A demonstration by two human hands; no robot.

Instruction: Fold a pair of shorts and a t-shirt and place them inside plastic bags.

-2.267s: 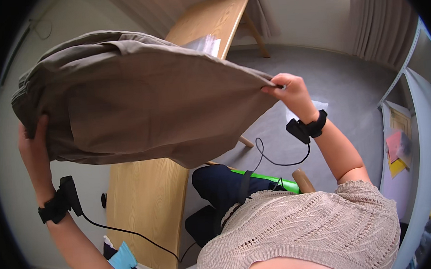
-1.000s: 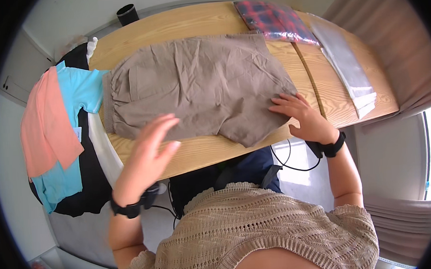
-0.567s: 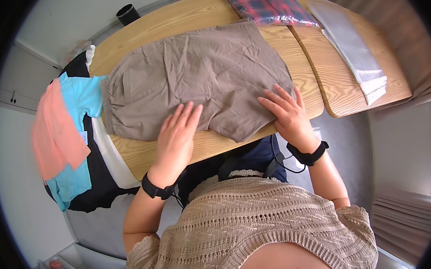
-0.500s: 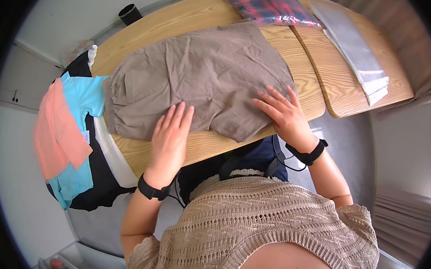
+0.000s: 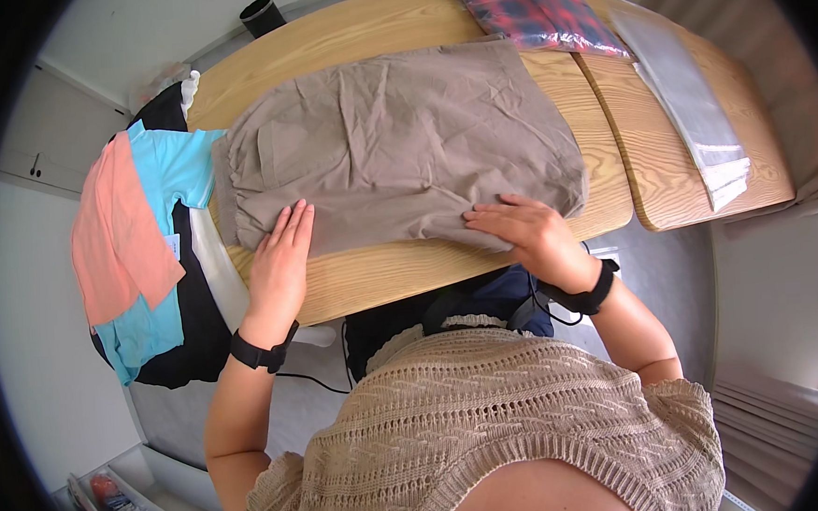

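A pair of taupe shorts (image 5: pixel 393 144) lies folded lengthwise on the wooden table, its gathered elastic waist at the left and a pocket near that end. My left hand (image 5: pixel 283 258) rests on the near edge close to the waist, fingers out flat. Toward the leg end, my right hand (image 5: pixel 534 234) lies flat with fingers stretched over the near edge. The fabric shows creases, and its near edge runs almost straight between my hands. Both wrists carry black bands.
At the left end hang a coral and light-blue shirt (image 5: pixel 131 230) and black clothing (image 5: pixel 197 306). A bagged plaid garment (image 5: pixel 535 14) and clear plastic bags (image 5: pixel 690 98) lie at the far right. A black bin (image 5: pixel 261 17) stands beyond the table (image 5: pixel 364 286).
The part of the shorts jutting toward me has been tucked in, straightening the near edge. My left hand has slid left toward the waist; my right hand has turned inward and come nearer.
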